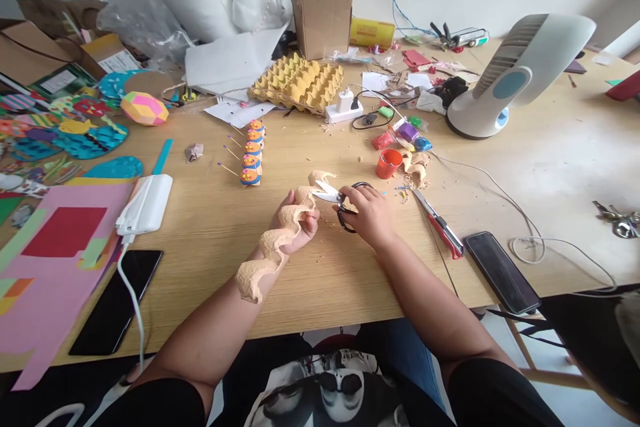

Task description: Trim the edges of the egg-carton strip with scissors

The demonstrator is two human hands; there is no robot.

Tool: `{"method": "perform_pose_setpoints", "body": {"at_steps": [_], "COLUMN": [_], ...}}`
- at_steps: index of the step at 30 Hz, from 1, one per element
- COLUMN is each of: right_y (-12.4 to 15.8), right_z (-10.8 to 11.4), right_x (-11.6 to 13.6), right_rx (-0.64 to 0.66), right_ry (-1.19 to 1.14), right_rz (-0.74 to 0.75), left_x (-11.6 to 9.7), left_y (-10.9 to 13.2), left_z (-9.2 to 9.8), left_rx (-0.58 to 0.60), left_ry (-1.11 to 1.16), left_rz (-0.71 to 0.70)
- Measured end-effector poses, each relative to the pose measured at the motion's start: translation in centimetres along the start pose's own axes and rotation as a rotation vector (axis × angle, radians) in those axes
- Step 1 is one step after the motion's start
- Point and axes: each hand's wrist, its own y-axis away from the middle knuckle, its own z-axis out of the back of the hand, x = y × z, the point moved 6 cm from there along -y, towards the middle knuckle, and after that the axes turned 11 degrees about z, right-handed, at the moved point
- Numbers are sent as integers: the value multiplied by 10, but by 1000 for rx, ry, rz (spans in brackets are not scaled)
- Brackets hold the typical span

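Note:
My left hand (pixel 306 232) is closed around a long, wavy strip of egg carton (pixel 273 243), pale tan, which slants up and away over the table. In my right hand (pixel 369 213) are black-handled scissors (pixel 327 193), fingers through the loops. The parted blades sit at the strip's far end, around or against its edge; I cannot tell how deep. Farther off stands a painted egg-carton caterpillar (pixel 253 153) in orange and blue, with pins sticking out to its left. Tan carton scraps (pixel 416 167) lie beyond my right hand.
An orange cup (pixel 389 163) and a red utility knife (pixel 440 225) lie right of my hands, near a phone (pixel 503 271). A yellow egg tray (pixel 300 83), a power strip (pixel 345 107) and a fan (pixel 520 80) stand behind. Left are a power bank (pixel 145 207), another phone (pixel 117 300) and coloured paper (pixel 55 280).

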Motion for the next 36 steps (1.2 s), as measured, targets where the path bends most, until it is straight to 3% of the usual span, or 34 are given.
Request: {"method": "perform_pose_setpoints", "body": {"at_steps": [23,28,32,36], "right_y": [0,2,3,2], "right_z": [3,8,11,9], "right_x": [0,-6,-15,-19], "right_rx": [86,46,12,6], "right_ry": [95,84,-37,-183], "right_rz": [0,-108,-274,-341], "left_x": [-3,-5,-8,-11], "left_y": [0,0,0,4], "left_z": [1,1,9,18], "left_rx": [-26,-45,-58,-85], "left_ry": [-49,-81,-140,-225], "left_rz": [-12,-14,-38,-93]}}
